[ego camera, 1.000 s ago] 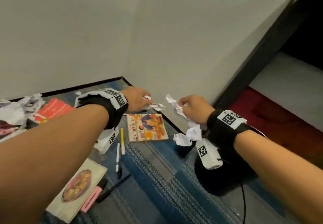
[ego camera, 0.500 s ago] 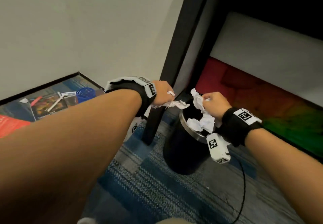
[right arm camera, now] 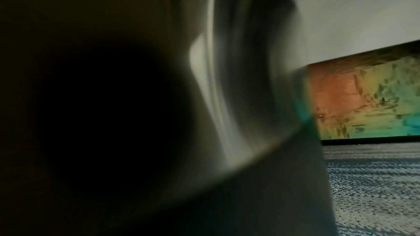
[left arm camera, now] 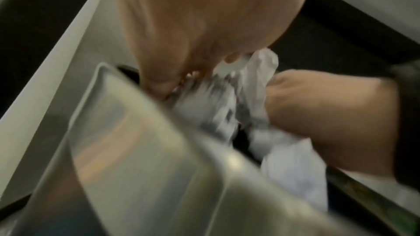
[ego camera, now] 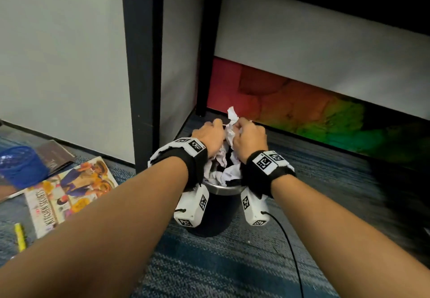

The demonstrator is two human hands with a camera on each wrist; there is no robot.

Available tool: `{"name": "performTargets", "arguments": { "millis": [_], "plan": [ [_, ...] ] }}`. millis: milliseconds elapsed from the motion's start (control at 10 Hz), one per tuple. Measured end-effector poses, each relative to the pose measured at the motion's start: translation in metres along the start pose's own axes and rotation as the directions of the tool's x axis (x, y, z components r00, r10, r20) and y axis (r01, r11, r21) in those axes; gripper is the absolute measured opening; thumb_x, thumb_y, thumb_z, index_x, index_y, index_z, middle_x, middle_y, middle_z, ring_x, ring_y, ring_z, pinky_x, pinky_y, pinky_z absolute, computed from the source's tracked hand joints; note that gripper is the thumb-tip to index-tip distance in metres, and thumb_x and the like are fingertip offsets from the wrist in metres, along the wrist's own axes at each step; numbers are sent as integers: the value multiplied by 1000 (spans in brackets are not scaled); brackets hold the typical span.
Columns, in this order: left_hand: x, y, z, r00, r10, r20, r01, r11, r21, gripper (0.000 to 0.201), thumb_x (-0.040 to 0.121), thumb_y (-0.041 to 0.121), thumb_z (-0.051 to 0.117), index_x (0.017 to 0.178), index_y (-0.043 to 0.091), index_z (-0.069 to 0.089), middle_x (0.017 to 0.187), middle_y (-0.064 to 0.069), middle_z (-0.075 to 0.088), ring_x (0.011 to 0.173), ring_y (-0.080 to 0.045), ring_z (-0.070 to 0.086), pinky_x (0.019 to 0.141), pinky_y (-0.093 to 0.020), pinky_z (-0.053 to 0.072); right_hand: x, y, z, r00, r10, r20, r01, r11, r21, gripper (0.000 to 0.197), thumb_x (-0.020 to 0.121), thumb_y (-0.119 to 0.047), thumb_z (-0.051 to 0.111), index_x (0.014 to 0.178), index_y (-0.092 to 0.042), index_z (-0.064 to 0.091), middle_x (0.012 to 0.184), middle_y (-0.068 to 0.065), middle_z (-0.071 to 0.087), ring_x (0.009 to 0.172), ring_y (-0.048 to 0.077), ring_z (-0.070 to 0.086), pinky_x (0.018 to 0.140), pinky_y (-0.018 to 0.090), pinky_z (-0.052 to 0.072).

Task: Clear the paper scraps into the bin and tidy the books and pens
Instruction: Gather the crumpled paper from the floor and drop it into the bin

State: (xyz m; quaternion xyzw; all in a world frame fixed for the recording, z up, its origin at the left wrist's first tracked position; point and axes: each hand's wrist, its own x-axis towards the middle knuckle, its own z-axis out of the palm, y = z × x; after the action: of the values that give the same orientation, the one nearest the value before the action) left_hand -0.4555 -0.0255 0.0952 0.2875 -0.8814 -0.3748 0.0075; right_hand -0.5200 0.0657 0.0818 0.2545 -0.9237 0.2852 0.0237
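A dark round bin with a metal rim stands on the carpet by a black post. Both hands are over its mouth. My left hand and right hand each grip crumpled white paper scraps, held together above the bin. More white scraps lie inside it. In the left wrist view the scraps sit between both hands. A cookbook lies on the floor to the left, with a yellow pen near it. The right wrist view is dark and blurred.
A blue mesh pen cup and a dark book lie at the far left. A black post rises just behind the bin. A rainbow rug lies under a white panel. A black cable trails from my right wrist.
Both hands have carried the scraps from beside the books to the bin and come together over its mouth. My view has turned right and down toward the bin.
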Motion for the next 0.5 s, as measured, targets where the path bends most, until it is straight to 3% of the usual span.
{"name": "performTargets", "arguments": {
  "millis": [100,200,300,400,500],
  "plan": [
    [3,-6,-9,989,-56,136,43,995,93,38,102,17,29,125,-2,52,130,-23,55,119,-34,53,97,-36,40,-3,5,21,958,-104,268,147,978,-146,25,91,-27,53,111,-12,57,109,19,57,102,37,55,85,38,45],
    [4,-16,-14,967,-55,247,17,988,155,35,99,13,39,126,1,57,130,-16,58,120,-29,56,94,-31,44,-3,15,26,898,-40,439,187,936,-297,43,84,-31,65,125,-27,54,119,13,46,113,33,50,98,40,44],
    [-9,-10,-31,952,-12,306,-6,998,57,36,98,12,44,132,5,55,134,-14,56,123,-28,54,94,-31,46,0,12,13,915,-90,394,201,946,-253,47,83,-34,67,128,-29,55,122,12,53,115,30,53,99,35,43],
    [-20,-6,-50,980,34,195,-35,999,1,32,98,9,45,125,5,60,124,-17,62,112,-32,62,85,-32,52,1,-8,-2,946,-215,245,262,948,-180,24,85,-30,62,109,-27,67,110,7,68,106,28,61,91,36,49],
    [-34,-22,-78,999,36,39,-35,999,-26,21,94,11,48,97,9,68,102,-19,71,84,-35,72,75,-43,60,-7,-44,-9,941,-311,134,327,936,-126,13,85,-27,57,89,-22,69,94,5,72,95,30,63,83,36,51]
  ]
}}
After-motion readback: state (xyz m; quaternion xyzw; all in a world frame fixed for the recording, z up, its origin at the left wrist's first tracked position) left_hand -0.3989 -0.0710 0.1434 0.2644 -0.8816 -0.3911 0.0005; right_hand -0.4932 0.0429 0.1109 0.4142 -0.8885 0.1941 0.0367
